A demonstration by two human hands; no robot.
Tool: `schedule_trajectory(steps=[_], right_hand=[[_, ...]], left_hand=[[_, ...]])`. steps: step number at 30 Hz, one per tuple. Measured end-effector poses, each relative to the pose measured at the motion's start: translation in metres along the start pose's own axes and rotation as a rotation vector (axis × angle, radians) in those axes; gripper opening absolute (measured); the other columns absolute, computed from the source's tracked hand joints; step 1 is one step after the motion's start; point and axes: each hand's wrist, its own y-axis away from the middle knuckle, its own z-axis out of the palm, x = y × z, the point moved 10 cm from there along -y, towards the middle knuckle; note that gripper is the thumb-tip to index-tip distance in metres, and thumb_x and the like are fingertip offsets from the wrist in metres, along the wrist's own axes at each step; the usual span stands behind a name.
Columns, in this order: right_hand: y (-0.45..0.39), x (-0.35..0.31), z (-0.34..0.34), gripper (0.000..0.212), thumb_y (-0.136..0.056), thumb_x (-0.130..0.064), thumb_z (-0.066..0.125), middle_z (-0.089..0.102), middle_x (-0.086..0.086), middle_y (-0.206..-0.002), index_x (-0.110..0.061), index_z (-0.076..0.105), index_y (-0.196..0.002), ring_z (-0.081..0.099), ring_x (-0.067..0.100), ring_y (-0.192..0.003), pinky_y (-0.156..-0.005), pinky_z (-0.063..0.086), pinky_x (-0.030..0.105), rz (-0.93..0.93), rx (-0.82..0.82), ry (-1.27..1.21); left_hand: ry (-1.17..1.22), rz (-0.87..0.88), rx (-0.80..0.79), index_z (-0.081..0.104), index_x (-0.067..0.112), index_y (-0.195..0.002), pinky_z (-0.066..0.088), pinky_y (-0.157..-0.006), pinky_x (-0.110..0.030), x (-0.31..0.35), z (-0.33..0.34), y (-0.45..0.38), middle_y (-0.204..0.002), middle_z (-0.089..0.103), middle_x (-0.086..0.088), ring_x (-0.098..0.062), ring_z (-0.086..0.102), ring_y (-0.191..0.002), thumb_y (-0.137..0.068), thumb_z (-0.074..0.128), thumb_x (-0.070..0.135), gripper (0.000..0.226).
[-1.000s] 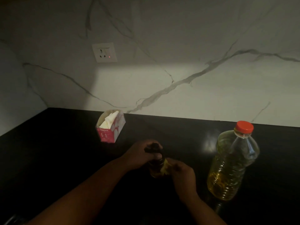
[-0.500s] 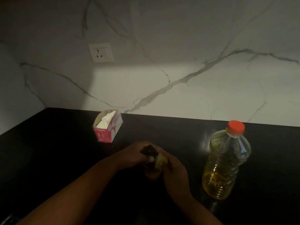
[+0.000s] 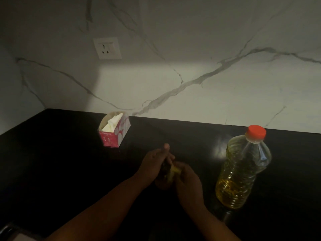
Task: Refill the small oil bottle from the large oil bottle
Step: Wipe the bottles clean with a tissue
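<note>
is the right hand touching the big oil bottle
Apart. The head view shows a strip of dark counter between the right hand and the large oil bottle.

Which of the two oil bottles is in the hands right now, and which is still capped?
The small oil bottle, dark and between the left hand and right hand, is held. The large oil bottle stands alone to the right with its red cap on.
</note>
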Motion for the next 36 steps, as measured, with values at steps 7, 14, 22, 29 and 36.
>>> schedule_trajectory(steps=[7,14,22,29,36], right_hand=[[0.000,0.027,0.001,0.024,-0.090,0.001,0.057,0.072,-0.001,-0.091,-0.017,0.071,-0.098,0.068,0.004,-0.075,-0.064,0.054,0.016,0.153,-0.027,0.004],[0.000,-0.007,-0.006,0.033,-0.088,0.007,0.057,0.069,-0.010,-0.093,-0.019,0.069,-0.104,0.066,-0.005,-0.084,-0.064,0.050,0.010,-0.025,0.047,-0.119],[0.008,0.033,0.002,0.032,-0.088,0.004,0.055,0.074,0.001,-0.086,-0.022,0.072,-0.089,0.070,0.016,-0.080,-0.075,0.059,0.036,0.235,0.016,-0.134],[-0.003,0.001,-0.014,0.022,-0.089,-0.002,0.061,0.074,-0.001,-0.093,-0.017,0.071,-0.102,0.070,0.011,-0.085,-0.073,0.058,0.027,0.074,0.061,-0.236],[0.015,0.033,0.009,0.027,-0.088,-0.001,0.059,0.075,-0.006,-0.083,-0.024,0.073,-0.089,0.071,0.012,-0.079,-0.068,0.056,0.023,0.169,-0.067,-0.128]], left_hand=[[0.053,0.144,-0.105,0.074,0.025,-0.080,0.049,-0.097,-0.034,0.005,0.009,-0.011,-0.096,0.075,0.003,-0.016,0.068,-0.102,-0.088,0.046,0.030,0.029],[0.218,-0.005,-0.288,0.058,0.017,-0.108,0.051,-0.086,-0.032,-0.014,0.023,-0.022,-0.107,0.071,-0.004,-0.020,0.065,-0.103,-0.076,0.053,0.020,0.032],[0.063,0.168,-0.061,0.059,0.033,-0.103,0.046,-0.087,-0.020,0.007,0.002,-0.011,-0.106,0.066,0.009,0.000,0.062,-0.102,-0.073,0.057,0.066,0.044],[-0.261,0.111,0.052,0.045,0.059,-0.106,0.041,-0.075,-0.010,-0.003,-0.022,0.026,-0.109,0.054,0.027,0.009,0.054,-0.100,-0.043,0.074,0.084,0.074],[-0.218,0.035,0.024,0.062,0.043,-0.112,0.052,-0.086,-0.023,-0.010,-0.022,0.025,-0.107,0.064,0.017,-0.001,0.063,-0.102,-0.065,0.084,0.053,0.052]])
